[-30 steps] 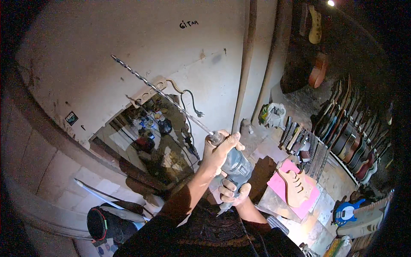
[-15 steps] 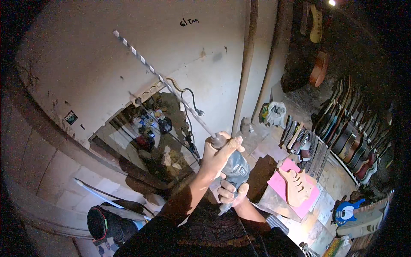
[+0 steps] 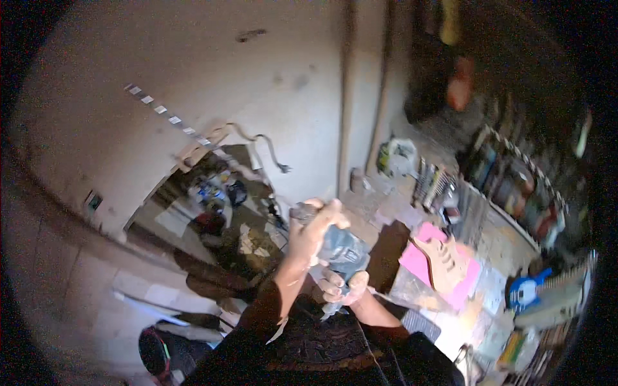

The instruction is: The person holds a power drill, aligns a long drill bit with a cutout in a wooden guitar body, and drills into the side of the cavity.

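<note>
A dusty dark grey power drill (image 3: 346,249) is held in front of my chest, tilted up and to the left. My left hand (image 3: 310,233) is wrapped around its front end by the chuck. Lower down, my right hand (image 3: 344,286) grips its rear handle, fingers curled around it. A very long spiral drill bit (image 3: 174,120) stretches from the chuck toward the upper left, in front of the wall. Motion smears the bit's middle, and the left fingers partly hide the chuck.
To the right, a pale wooden guitar body (image 3: 444,262) lies on a pink sheet (image 3: 415,257). A blue guitar (image 3: 524,293) and a rack of guitars (image 3: 515,186) are farther right. A wall opening (image 3: 212,219) shows clutter; a black bucket (image 3: 161,350) is lower left.
The view has shifted and blurred. The drill, with both hands still on it, has moved slightly left, and the bit's tip points lower and farther left than before.
</note>
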`<state>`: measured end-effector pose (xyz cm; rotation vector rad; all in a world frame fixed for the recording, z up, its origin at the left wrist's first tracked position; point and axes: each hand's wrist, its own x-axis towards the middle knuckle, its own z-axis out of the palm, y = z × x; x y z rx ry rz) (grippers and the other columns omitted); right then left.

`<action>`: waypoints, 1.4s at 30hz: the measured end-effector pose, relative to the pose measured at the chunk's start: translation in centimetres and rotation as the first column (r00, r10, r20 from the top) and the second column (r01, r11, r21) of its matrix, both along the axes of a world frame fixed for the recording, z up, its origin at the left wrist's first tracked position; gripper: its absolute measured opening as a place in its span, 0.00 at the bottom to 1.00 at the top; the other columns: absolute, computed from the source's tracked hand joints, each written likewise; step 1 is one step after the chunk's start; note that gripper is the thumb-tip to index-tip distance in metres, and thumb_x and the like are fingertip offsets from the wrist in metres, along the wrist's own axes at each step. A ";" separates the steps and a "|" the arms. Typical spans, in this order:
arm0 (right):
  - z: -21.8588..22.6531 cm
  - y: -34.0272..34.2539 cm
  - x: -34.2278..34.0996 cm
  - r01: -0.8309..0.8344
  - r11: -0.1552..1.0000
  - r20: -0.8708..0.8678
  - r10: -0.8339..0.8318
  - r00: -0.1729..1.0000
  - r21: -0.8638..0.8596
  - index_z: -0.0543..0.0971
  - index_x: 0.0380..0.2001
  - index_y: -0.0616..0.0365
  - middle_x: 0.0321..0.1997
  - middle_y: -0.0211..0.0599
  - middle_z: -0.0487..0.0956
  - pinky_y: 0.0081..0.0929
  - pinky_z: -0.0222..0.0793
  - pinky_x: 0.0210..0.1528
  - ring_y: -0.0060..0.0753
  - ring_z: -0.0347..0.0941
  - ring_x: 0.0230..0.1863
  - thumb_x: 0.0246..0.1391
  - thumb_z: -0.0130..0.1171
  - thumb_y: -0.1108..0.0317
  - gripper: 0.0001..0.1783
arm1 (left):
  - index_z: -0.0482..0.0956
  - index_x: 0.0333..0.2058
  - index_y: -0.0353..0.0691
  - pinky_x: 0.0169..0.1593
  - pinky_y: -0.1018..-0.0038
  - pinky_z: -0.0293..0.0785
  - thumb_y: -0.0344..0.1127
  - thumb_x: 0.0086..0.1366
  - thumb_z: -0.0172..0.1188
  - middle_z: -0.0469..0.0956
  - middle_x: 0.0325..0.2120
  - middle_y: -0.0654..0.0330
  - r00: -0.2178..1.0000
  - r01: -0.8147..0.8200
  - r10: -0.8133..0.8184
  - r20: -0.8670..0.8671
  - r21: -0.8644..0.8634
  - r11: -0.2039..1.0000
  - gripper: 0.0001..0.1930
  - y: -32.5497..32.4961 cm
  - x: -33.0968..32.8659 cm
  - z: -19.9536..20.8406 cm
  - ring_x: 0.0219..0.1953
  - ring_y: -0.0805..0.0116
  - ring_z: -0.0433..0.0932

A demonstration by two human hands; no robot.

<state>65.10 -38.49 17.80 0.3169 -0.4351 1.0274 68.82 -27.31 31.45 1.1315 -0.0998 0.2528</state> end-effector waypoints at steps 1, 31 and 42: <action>0.1 0.0 0.1 -0.012 1.000 -0.003 0.012 1.000 -0.005 0.64 0.53 0.63 0.27 0.34 0.67 0.28 0.60 0.24 0.33 0.63 0.30 0.36 0.62 0.72 0.35 | 0.74 0.24 0.36 0.37 0.72 0.76 0.30 0.65 0.57 0.80 0.22 0.55 0.998 0.016 -0.017 -0.062 -0.017 1.000 0.09 0.1 -0.1 0.0 0.25 0.69 0.79; -4.6 -1.4 -6.2 0.617 0.632 0.001 -0.698 0.716 -0.470 0.73 0.42 0.69 0.32 0.42 0.75 0.22 0.74 0.28 0.33 0.73 0.36 0.46 0.58 0.68 0.20 | 0.64 0.22 0.45 0.45 0.64 0.71 0.44 0.67 0.58 0.62 0.21 0.64 0.889 0.433 -0.433 -0.151 -0.033 0.901 0.18 -4.3 2.5 -5.9 0.30 0.68 0.67; -5.2 -8.1 -2.0 0.675 0.616 -0.146 -0.773 0.617 -0.407 0.72 0.39 0.64 0.30 0.37 0.72 0.22 0.69 0.25 0.28 0.69 0.30 0.46 0.57 0.72 0.15 | 0.65 0.24 0.46 0.43 0.62 0.73 0.46 0.66 0.59 0.66 0.21 0.65 0.723 0.526 -0.577 -0.380 -0.240 0.816 0.17 -12.5 10.2 -9.3 0.30 0.68 0.72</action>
